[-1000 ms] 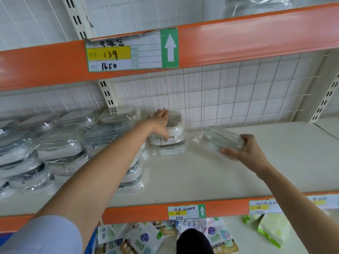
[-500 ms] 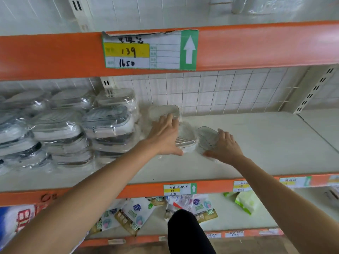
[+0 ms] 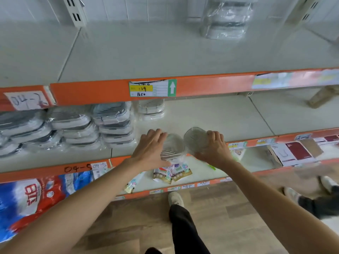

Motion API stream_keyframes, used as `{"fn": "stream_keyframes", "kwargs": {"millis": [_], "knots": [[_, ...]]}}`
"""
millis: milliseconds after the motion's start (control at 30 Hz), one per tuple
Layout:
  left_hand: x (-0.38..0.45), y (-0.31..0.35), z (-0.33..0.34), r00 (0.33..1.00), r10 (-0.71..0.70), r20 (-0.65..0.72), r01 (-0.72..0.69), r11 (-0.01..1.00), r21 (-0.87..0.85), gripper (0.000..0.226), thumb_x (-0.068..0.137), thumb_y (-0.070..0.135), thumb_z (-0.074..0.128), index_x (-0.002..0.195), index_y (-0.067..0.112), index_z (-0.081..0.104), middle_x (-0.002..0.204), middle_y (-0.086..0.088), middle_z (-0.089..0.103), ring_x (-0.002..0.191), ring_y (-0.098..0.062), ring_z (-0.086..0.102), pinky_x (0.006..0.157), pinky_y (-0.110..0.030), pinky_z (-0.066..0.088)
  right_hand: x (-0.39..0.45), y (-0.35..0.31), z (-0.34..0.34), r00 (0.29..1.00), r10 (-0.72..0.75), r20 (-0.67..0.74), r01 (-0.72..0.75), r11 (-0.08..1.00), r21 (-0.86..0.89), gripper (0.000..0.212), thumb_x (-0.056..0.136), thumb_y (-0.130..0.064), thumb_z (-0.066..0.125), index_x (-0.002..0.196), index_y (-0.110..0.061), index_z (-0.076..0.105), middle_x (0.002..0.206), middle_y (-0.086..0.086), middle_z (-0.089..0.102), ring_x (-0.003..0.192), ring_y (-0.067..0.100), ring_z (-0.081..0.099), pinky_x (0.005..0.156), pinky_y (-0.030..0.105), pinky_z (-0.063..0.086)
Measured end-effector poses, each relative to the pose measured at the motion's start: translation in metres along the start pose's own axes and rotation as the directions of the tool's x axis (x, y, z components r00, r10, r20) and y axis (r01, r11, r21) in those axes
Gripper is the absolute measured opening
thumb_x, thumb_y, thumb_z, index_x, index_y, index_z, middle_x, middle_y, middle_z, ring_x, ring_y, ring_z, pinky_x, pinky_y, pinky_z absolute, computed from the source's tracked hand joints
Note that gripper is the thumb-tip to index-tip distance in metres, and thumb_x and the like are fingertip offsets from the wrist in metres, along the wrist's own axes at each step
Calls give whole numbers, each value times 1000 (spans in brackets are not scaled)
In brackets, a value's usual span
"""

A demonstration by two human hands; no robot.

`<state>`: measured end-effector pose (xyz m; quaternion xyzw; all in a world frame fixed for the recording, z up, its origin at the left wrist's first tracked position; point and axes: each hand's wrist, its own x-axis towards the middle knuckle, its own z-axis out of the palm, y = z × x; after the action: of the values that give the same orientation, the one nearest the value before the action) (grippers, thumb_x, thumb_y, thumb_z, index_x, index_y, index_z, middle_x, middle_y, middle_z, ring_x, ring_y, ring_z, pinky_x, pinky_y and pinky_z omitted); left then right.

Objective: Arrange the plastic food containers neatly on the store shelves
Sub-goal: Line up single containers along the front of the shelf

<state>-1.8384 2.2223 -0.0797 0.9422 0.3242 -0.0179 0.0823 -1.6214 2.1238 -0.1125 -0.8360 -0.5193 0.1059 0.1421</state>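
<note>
Gripping one clear container [image 3: 195, 139], the right hand [image 3: 213, 150] tilts it; the left hand [image 3: 149, 149] clasps another [image 3: 173, 146].

Brightness: even, soft daylight-like light across the pale shelves [image 3: 211, 52]; nothing dim.
Shadows: faint, only under the orange shelf edge [image 3: 201, 85] and beneath the forearms.
Glare: white sheen on the plastic-wrapped containers [image 3: 69, 123] and the upper wrapped stack [image 3: 226, 19].
Blur: motion smear at the right labels [image 3: 275, 80], the floor [image 3: 229, 208] and the blue-red bags [image 3: 27, 198].
Distortion: wide-angle bending; shelf lines curve and tilt toward the edges.
Sharpest: the price tag [image 3: 152, 88], its handwritten figures readable.
</note>
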Motion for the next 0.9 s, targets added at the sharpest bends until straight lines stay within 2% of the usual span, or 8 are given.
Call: {"fn": "stream_keyframes", "kwargs": {"millis": [100, 233, 400, 467, 567, 633, 767, 900], "knots": [[-23, 18, -32, 994, 101, -29, -100, 994, 32, 106, 67, 74, 59, 146, 13, 23, 134, -2, 32, 119, -22, 32, 100, -36, 30, -33, -3, -38, 998, 21, -54, -21, 1000, 5, 94, 59, -61, 73, 128, -8, 38, 125, 7, 44, 119, 28, 41, 94, 42, 39], [-37, 40, -78, 969, 223, -109, -218, 974, 58, 106, 69, 73, 58, 148, 14, 19, 136, -2, 29, 123, -20, 27, 104, -34, 23, -61, -1, -90, 989, -32, -146, 42, 997, 70, 92, 56, -45, 84, 127, -3, 42, 123, 11, 47, 113, 33, 44, 92, 44, 40], [-38, 63, -145, 893, 274, -357, -283, 959, 28, 87, 65, 71, 56, 128, 12, 47, 122, -9, 46, 111, -29, 44, 93, -47, 37, -81, -6, -154, 940, -44, -337, 92, 987, 129, 88, 57, -30, 88, 127, -1, 43, 126, 12, 46, 113, 34, 42, 91, 47, 42], [-35, 62, -165, 868, 219, -446, -247, 969, -4, 80, 61, 61, 66, 124, 12, 52, 120, -10, 49, 110, -31, 46, 90, -48, 39, -84, -7, -174, 934, -75, -348, 107, 992, 71, 89, 57, -30, 87, 129, -4, 42, 130, 10, 44, 116, 32, 39, 94, 42, 37], [-29, 51, -189, 855, 11, -518, -104, 983, -152, 76, 61, 55, 77, 124, 17, 54, 121, -5, 50, 111, -30, 44, 92, -43, 38, -76, -13, -199, 934, -83, -347, 103, 994, 39, 90, 58, -35, 86, 133, -10, 41, 133, 5, 41, 118, 29, 36, 93, 38, 34], [-27, 45, -199, 870, -74, -488, -31, 978, -204, 78, 62, 58, 77, 128, 25, 51, 126, 2, 48, 115, -28, 42, 93, -39, 36, -61, -20, -213, 941, -65, -333, 94, 993, 72, 93, 59, -37, 86, 136, -14, 40, 134, 7, 38, 121, 30, 35, 99, 41, 34], [-24, 44, -208, 924, -108, -367, 37, 980, -195, 81, 65, 70, 68, 136, 39, 43, 132, 5, 42, 121, -27, 37, 102, -40, 33, -16, -37, -231, 956, -71, -286, 117, 982, 149, 94, 61, -36, 86, 141, -22, 39, 129, 15, 34, 122, 35, 34, 107, 43, 31], [-11, 31, -219, 921, -295, -253, 220, 932, -287, 82, 64, 69, 70, 136, 46, 40, 124, -2, 37, 120, -28, 37, 104, -42, 36, 39, -47, -260, 999, -33, -30, 36, 995, 93, 86, 75, -44, 76, 145, -28, 30, 143, 18, 27, 132, 35, 26, 107, 44, 25]]}}
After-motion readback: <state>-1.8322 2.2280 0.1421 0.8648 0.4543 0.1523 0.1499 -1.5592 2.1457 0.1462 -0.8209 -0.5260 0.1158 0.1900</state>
